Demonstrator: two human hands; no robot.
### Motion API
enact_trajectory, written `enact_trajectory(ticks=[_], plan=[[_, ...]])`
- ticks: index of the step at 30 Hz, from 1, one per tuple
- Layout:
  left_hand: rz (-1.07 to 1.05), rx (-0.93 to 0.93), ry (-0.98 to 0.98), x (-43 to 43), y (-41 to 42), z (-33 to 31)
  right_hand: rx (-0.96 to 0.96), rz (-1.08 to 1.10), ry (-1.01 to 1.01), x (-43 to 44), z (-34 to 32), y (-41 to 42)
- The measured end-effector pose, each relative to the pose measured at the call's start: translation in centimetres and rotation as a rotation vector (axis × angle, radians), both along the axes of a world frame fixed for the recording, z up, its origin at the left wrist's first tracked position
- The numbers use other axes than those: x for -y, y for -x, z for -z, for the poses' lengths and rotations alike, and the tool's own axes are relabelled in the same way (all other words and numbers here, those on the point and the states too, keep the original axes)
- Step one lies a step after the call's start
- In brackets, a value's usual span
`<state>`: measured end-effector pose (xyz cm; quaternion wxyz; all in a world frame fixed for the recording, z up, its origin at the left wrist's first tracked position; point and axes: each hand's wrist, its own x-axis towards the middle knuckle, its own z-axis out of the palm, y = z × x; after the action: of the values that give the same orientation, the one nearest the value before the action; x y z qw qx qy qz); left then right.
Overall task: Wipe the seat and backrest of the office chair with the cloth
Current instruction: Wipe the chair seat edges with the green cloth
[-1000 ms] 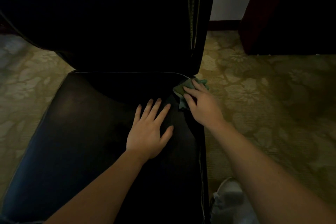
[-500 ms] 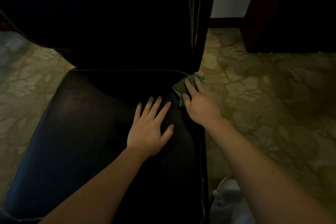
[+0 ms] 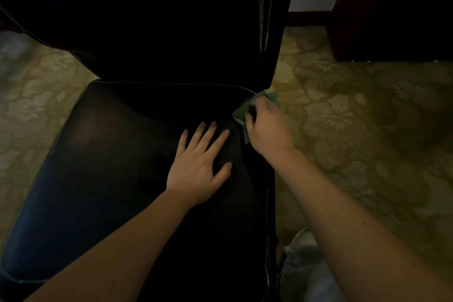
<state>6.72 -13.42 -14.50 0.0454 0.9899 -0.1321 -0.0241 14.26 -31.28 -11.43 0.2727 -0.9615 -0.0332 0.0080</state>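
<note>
While right hand (image 3: 267, 128) grips cloth (image 3: 241, 112), left hand (image 3: 196, 169) lies flat on seat (image 3: 98, 167).

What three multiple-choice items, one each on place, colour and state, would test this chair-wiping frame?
1. Where on the seat is the cloth?
A) front left corner
B) back right corner
C) centre

2. What colour is the cloth?
A) green
B) red
C) white

3. How is the left hand?
A) gripping the cloth
B) lying flat on the seat
C) lifted off the chair

Answers:
1 B: the cloth sits at the seat's right edge, just below the backrest, under the right hand.
2 A: green fabric shows around the right hand.
3 B: it lies spread on the seat, holding nothing.
</note>
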Motion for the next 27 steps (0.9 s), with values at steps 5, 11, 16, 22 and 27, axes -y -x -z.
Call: enact_trajectory(ticks=[5,11,16,22,27], plan=[[-0.001,0.001,-0.008,0.0,0.0,0.1,-0.084,-0.110,0.070,0.3,-0.7,-0.2],[-0.001,0.020,-0.017,0.1,0.0,0.3,-0.087,-0.142,0.128,0.9,-0.4,-0.1],[-0.005,0.018,-0.026,0.1,0.0,0.4,-0.107,-0.128,0.141,0.4,0.0,-1.0],[-0.009,0.018,-0.023,0.1,-0.1,0.2,-0.092,-0.117,0.248,-0.5,-0.3,1.0],[0.017,0.017,-0.018,0.0,0.1,0.2,-0.125,-0.127,0.227,-0.1,0.2,1.2]])
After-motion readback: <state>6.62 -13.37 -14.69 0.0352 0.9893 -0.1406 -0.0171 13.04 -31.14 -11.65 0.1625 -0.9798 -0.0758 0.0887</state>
